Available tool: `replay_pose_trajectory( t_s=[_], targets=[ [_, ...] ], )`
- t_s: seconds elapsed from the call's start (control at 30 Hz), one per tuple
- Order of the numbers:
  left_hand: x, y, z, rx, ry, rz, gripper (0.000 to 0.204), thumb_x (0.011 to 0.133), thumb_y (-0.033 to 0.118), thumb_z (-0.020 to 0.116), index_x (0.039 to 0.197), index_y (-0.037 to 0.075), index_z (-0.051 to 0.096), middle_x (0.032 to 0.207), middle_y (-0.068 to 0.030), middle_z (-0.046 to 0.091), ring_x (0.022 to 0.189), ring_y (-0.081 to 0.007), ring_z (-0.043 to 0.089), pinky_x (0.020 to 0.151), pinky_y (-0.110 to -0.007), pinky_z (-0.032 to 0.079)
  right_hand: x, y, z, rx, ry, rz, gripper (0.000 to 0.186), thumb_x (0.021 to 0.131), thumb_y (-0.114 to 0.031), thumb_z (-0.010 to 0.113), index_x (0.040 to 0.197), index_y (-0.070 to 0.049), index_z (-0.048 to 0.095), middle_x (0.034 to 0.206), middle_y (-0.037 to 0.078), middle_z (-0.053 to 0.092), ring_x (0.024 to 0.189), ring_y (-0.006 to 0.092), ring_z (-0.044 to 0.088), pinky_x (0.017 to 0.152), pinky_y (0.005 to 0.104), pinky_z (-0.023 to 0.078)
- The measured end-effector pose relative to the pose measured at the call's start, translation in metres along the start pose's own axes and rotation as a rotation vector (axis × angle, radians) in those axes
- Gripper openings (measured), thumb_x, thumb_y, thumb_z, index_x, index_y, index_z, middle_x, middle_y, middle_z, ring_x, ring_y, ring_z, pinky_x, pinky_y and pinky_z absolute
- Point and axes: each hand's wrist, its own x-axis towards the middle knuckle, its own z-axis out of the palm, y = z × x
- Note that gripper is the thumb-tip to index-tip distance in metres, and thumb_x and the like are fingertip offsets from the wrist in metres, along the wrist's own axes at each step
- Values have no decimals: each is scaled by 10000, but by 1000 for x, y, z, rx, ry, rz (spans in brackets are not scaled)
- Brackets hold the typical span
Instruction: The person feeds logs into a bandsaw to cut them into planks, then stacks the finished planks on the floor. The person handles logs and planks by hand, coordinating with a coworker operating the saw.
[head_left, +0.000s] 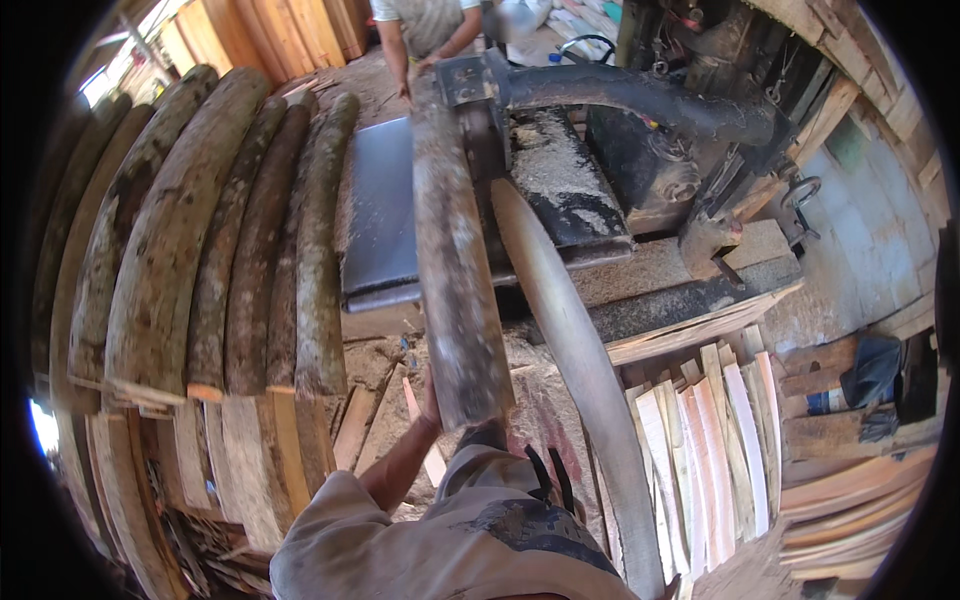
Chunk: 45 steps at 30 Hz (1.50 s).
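Timber fills the frame, and the piece in hand is a rough, bark-edged slab point(455, 270) running lengthwise from the lower centre of the picture up toward the saw head at upper centre. Its long axis points straight away from the wearer, its near end hanging just above the torso and its far end reaching the dark sawmill machine point(640, 130) at the top.

The left hand point(430, 400) comes up from the lower middle on a bare forearm and presses against the left edge of the slab's near end; the fingers are tucked behind the wood, so whether they clench it or only prop it cannot be told. The right hand is not visible anywhere; the slab and the pale shirt hide that side.

So the slab lies ahead of the grip, all its length beyond the left hand, which is the only hand seen at it.

Just right of the slab, a long pale smooth plank point(580, 370) slants from the machine bed down to the lower right. A stack of bark-covered slabs point(210, 240) fills the left of the frame, and thin sawn offcuts point(720, 440) stand on end at lower right. At the top centre another person's hand point(408, 88) rests near the slab's far end.
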Motion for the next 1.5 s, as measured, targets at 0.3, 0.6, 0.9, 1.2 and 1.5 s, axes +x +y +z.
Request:
replay_pose_trajectory(
  t_s=[0.3,0.6,0.9,1.2,1.5],
  targets=[
    [131,81,28,-325,371,524,955,738,635,598,1451,180,155,1475,-184,215,1336,-374,255,1064,-574,211,-68,134,3,375,32,443,568,824,-601,463,996,-102,674,987,169,648,955,293,605,856,419,443],
    [166,-148,150,476,-217,-264,667,844,501,568,1355,119,371,1336,-110,410,1216,-262,393,1028,-447,315,-61,343,-20,495,255,667,548,822,-603,468,755,-127,730,921,182,664,941,336,614,842,440,460],
    [-235,-512,397,603,-823,-1187,648,922,452,460,1435,137,219,1419,-146,359,1317,-296,332,1040,-535,305,-47,528,-358,142,1090,752,559,851,-451,527,1278,-93,485,1154,175,576,1089,323,533,947,449,366],
    [-248,-490,299,1390,-1653,-641,531,890,378,555,1300,54,463,1229,-172,556,1149,-277,532,955,-362,411,96,369,11,249,-165,-15,436,821,-396,573,1105,-66,597,1044,193,626,958,356,600,849,460,469],
    [-134,-116,88,1056,430,348,489,913,316,512,1295,20,441,992,-148,646,870,-211,637,761,-320,486,32,-31,35,773,-957,-801,323,848,-260,578,1089,-45,585,905,85,637,743,206,631,643,304,507]
  ],
)
